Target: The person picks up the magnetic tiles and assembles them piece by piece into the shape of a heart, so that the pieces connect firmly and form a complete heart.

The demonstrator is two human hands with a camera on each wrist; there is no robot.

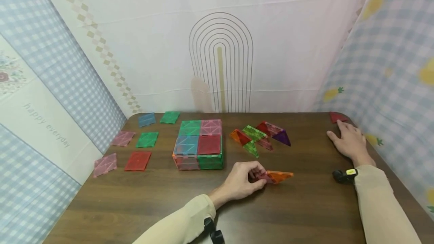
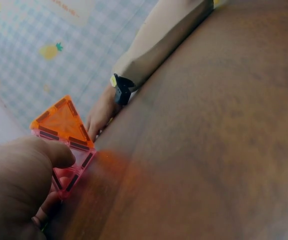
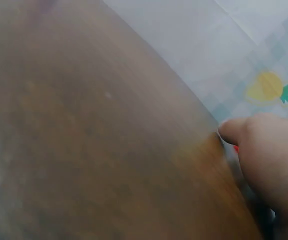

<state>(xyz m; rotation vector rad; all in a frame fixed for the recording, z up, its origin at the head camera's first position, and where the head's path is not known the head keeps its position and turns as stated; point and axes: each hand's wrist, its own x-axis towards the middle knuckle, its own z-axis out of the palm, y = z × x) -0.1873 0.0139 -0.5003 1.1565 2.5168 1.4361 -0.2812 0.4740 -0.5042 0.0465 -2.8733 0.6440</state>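
My left hand (image 1: 240,180) pinches a pink translucent triangular magnetic tile between thumb and fingers, low over the table in front of me. Edge to edge with that pink tile (image 2: 86,159) is an orange triangular tile (image 1: 280,176), which points away from the hand to the right. At the table's far right corner, my right hand (image 1: 349,142) reaches out with its fingertips at a red tile (image 1: 337,116). In the right wrist view only a sliver of red shows beside the thumb; the hand covers the rest.
A box (image 1: 210,162) built of square tiles stands at the table's middle. Behind the left hand lies a cluster of triangular tiles (image 1: 254,134). Loose square tiles, among them a red one (image 1: 137,160) and a green one (image 1: 147,139), lie at left. Cloth hangs around the table (image 1: 145,206).
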